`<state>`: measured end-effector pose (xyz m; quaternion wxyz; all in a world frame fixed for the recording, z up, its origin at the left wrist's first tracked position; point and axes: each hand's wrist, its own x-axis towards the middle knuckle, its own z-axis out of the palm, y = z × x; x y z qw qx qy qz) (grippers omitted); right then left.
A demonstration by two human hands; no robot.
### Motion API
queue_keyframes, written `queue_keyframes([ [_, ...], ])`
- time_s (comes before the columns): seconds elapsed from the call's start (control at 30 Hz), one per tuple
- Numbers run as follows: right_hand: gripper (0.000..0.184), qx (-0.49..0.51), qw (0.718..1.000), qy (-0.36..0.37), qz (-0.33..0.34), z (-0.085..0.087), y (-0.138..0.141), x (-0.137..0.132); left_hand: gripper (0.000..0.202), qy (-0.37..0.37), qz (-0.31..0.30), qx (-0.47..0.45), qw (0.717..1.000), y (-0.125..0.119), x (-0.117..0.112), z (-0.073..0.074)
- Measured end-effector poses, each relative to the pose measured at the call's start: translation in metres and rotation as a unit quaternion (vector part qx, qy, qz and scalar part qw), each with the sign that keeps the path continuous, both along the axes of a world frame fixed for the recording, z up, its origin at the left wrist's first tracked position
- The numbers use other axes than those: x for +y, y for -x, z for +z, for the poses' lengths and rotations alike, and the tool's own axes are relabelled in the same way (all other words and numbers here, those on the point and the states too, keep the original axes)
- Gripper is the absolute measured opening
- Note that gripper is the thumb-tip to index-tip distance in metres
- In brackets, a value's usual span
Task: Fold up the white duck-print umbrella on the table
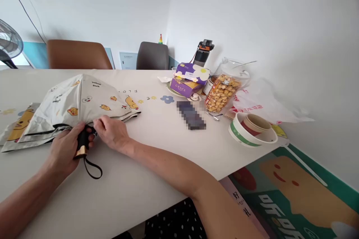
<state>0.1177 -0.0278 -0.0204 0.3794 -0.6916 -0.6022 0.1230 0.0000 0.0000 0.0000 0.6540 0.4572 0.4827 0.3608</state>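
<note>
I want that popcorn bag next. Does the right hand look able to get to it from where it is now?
Probably yes. The right hand rests at the umbrella, and the table between it and the popcorn bag is bare except for a flat phone, which lies low enough to pass over.

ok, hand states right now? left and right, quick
Left hand: closed around the black umbrella handle.
Right hand: fingers curled on the umbrella canopy edge beside the handle; a firm grip cannot be told.
</note>
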Motion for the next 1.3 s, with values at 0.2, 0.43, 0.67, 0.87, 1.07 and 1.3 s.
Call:
queue_keyframes([
  [0.2, 0.041, 0.08, 0.996, 0.045, -0.017, -0.0011, 0.003, 0.007, 0.028, -0.023, 0.01, -0.006, 1.0, -0.003, -0.0019, 0.0001],
  [0.43, 0.035, 0.125, 0.991, 0.015, -0.041, -0.0008, 0.0021, 0.0057, 0.032, -0.03, -0.004, 0.014, 0.999, -0.0033, -0.0025, -0.0025],
  [0.67, 0.036, 0.141, 0.989, 0.014, -0.05, 0.0008, 0.0026, 0.0068, 0.033, -0.036, -0.012, 0.022, 0.999, -0.0039, -0.0009, -0.0054],
  [0.87, 0.024, 0.122, 0.991, 0.036, -0.041, -0.0007, 0.0022, 0.0089, 0.033, -0.048, -0.014, 0.032, 0.998, -0.0053, -0.0028, -0.0046],
  [1.07, 0.02, 0.089, 0.994, 0.065, -0.026, -0.001, 0.0014, 0.0098, 0.035, -0.043, -0.009, 0.037, 0.998, -0.0056, -0.0026, -0.0049],
  [1.3, 0.02, 0.097, 0.993, 0.069, -0.021, -0.0002, 0.0017, 0.0098, 0.036, -0.043, -0.009, 0.033, 0.998, -0.0036, -0.0015, -0.0076],
])
